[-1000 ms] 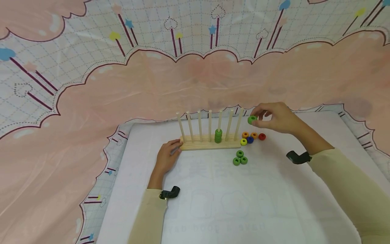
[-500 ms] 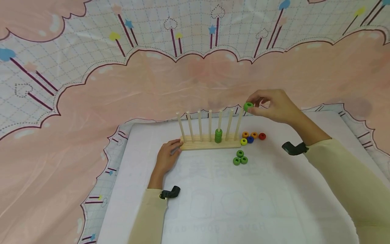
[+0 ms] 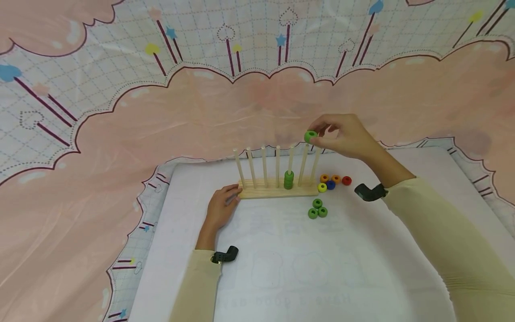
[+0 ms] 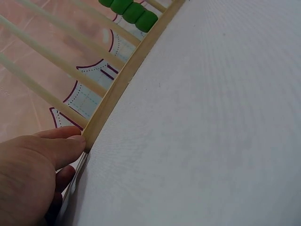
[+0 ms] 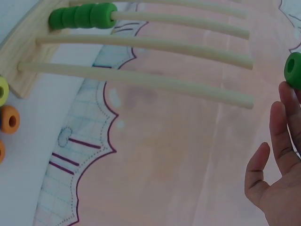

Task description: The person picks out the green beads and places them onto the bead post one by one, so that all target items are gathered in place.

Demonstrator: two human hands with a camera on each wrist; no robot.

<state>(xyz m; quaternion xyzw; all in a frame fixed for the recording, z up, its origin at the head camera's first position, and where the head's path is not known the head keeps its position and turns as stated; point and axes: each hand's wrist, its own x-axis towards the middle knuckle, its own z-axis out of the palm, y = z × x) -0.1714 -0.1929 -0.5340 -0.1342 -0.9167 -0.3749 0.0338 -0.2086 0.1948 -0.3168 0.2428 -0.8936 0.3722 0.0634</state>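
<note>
A wooden peg stand [image 3: 273, 193] with a row of upright pegs rests on the white tabletop. On its third peg from the right, a stack of green beads [image 3: 288, 180] sits at the bottom; the other pegs are bare. My left hand [image 3: 219, 208] holds the stand's left end, thumb and finger at the corner of the base in the left wrist view. Higher up, my right hand [image 3: 342, 134] pinches a loose green bead [image 5: 296, 77] by its edge. In the head view this bead overlaps the top of the second peg from the right.
Three loose green beads [image 3: 317, 203] lie in front of the stand's right end. Beside that end are a yellow bead [image 3: 322, 188], a blue bead [image 3: 331, 185], two orange beads [image 3: 336, 179] and a red bead [image 3: 347, 180]. A printed pink cloth [image 3: 209, 120] lies behind.
My right hand has lifted the green bead and carried it left, from beside the stand to the peg tops. My left hand and the stand have stayed put.
</note>
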